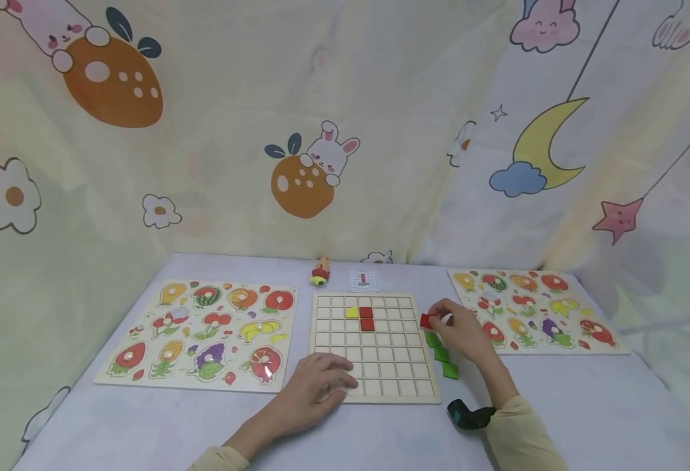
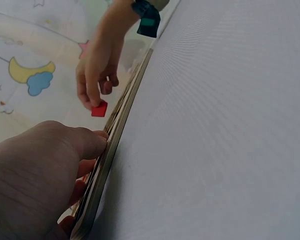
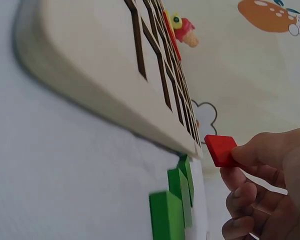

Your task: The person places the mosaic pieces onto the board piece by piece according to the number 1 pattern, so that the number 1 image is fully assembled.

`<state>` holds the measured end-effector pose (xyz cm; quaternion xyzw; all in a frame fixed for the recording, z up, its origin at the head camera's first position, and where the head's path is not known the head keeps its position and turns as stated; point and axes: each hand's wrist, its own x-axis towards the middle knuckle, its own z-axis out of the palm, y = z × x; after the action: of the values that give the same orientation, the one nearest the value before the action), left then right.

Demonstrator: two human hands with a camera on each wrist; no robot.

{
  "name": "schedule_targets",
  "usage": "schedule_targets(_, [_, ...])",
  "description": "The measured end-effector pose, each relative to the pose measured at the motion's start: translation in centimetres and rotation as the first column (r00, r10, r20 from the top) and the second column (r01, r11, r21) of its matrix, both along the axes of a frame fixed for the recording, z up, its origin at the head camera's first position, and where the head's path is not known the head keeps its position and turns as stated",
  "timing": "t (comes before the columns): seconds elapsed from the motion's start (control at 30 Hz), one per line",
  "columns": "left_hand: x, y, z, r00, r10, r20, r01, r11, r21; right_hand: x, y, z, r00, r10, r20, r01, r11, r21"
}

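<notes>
My right hand (image 1: 458, 329) pinches a red square tile (image 3: 221, 150) between thumb and fingers, just off the right edge of the wooden grid board (image 1: 392, 397). My left hand (image 1: 316, 387) rests on the board's near left corner, fingers loosely bent over the cells and thumb (image 2: 92, 143) by the edge. On the grid, one yellow tile (image 1: 352, 313) lies beside two red tiles (image 1: 366, 318) set one below the other. Several green tiles (image 1: 441, 354) lie in a slanting row along the board's right side, below the right hand.
A small card (image 1: 363, 281) with a coloured grid pattern lies behind the board, next to a little toy figure (image 1: 320, 272). Fruit puzzle boards stand at either side, one on the left (image 1: 200, 333) and one on the right (image 1: 533, 311), partly behind the right arm.
</notes>
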<state>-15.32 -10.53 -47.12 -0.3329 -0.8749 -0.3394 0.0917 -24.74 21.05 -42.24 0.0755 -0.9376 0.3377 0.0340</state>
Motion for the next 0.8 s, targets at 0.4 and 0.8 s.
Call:
schedule_targets(0.4, [0.1,0.0,0.2,1.0,0.004,0.003,-0.004,1.0,-0.004,0.4,-2.5,-0.1,0.998,0.07,-0.006,-0.07,0.993,-0.098])
schedule_targets(0.8, [0.1,0.0,0.4,0.998,0.01,0.059,-0.01,1.0,-0.011,0.9,-4.8,-0.1,0.995,0.089,0.038,-0.085,0.991,-0.101])
